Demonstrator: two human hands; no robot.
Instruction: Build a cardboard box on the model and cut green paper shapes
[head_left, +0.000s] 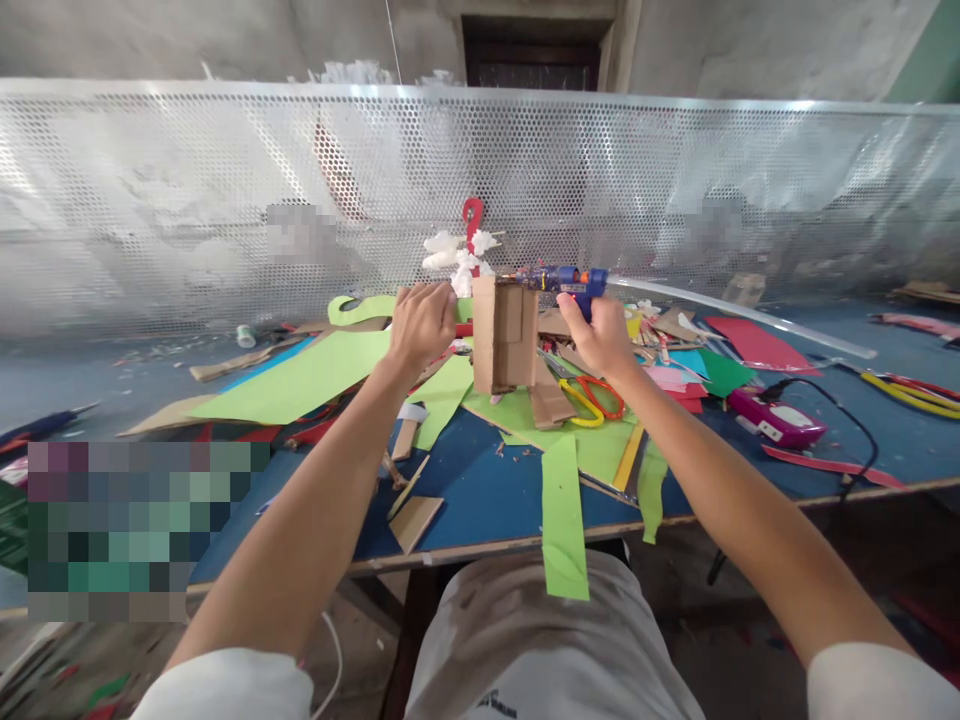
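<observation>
Across the back runs the perforated metal screen (135, 190), and in front of it spreads the blue bench (480, 510), strewn with paper and card scraps. A big light-green sheet (315, 370) lies slantwise over the left half, and over on the right there's a red sheet (765, 345). Centre stage, the cardboard box piece (505, 335) stands upright between the two arms! Just left of it, a curled green piece (364, 310) shows either side of the left grip (424, 325), whose fingers are bent over; exactly what they clasp, I can't tell. And on the right, the right grip (600, 330) is wrapped firmly round the blue glue gun (559, 280), nozzle right up by the box's top edge, contact unclear from here. Farther right sits a magenta box (784, 420); far left, a tiny white tub (245, 337).
</observation>
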